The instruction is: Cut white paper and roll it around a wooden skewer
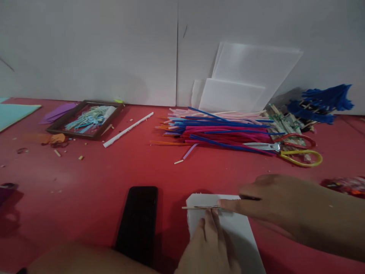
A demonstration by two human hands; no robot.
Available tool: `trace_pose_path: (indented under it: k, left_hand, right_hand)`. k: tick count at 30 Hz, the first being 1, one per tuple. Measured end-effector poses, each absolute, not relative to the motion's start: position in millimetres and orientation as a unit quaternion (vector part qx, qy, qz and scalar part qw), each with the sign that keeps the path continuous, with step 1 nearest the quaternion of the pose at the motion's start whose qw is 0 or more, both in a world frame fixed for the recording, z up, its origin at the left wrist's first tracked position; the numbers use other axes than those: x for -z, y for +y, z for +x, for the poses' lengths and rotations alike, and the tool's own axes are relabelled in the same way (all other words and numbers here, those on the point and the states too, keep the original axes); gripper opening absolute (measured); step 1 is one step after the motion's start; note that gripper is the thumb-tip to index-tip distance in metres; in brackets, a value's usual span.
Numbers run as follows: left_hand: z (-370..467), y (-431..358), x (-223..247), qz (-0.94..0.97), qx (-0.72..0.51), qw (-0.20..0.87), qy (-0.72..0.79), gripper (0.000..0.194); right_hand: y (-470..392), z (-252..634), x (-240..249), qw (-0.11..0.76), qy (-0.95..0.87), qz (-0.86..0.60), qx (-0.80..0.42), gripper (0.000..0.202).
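Stick on board, phone at left

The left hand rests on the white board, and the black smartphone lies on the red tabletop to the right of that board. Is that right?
Not quite: in the head view, the black smartphone lies to the left of the white board, not the right. The rest stands.

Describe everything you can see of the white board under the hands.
The white board is flat and matt, like card or foam board; which, I cannot tell. Its far left corner is cut at a slant. It lies on the red table, right of the phone, its near end out of view. The left hand rests on it, a thin stick crosses its far part and pokes past the left edge, and the right hand hides its far right corner.
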State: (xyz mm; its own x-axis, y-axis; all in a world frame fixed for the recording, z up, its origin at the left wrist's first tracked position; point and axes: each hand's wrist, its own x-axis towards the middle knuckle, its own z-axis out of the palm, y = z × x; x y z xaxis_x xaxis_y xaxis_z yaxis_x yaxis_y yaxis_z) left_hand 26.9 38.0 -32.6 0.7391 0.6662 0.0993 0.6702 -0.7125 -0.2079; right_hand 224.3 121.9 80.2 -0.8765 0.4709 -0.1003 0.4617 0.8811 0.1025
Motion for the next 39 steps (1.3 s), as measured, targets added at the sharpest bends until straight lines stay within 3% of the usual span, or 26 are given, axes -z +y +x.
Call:
trace_pose_path:
  k: [4, 12, 20, 27, 33, 39]
  left_hand:
    - [28.5, 36.2, 38.0, -0.927, 0.008, 0.112, -0.358, 0.040]
    - [0.4, 51.3, -13.5, -0.938, 0.039, 0.181, -0.294, 0.032]
    - [34.2, 35.0, 40.9, -0.929, -0.053, 0.074, -0.357, 0.035]
    - [16.4, 39.1, 22.3, -0.940, 0.010, 0.135, -0.312, 0.037]
    - [36.3, 31.9, 51.4, -0.928, -0.065, 0.065, -0.362, 0.034]
    - [36.5, 31.1, 52.1, -0.923, -0.059, 0.069, -0.375, 0.032]
  right_hand:
    - [121.1, 225.8, -81.1, 0.054, 0.968, 0.246, -0.005, 0.085]
    - [119.2, 230.0, -84.7, 0.073, 0.962, 0.264, -0.005, 0.090]
    - [116.5, 233.6, -84.8, 0.084, 0.957, 0.277, -0.010, 0.080]
    - [114.5, 236.8, -82.5, 0.086, 0.951, 0.296, 0.009, 0.075]
    - [115.0, 239.4, -84.8, 0.069, 0.955, 0.289, -0.011, 0.071]
    - [115.7, 243.5, -82.7, 0.062, 0.957, 0.283, -0.030, 0.070]
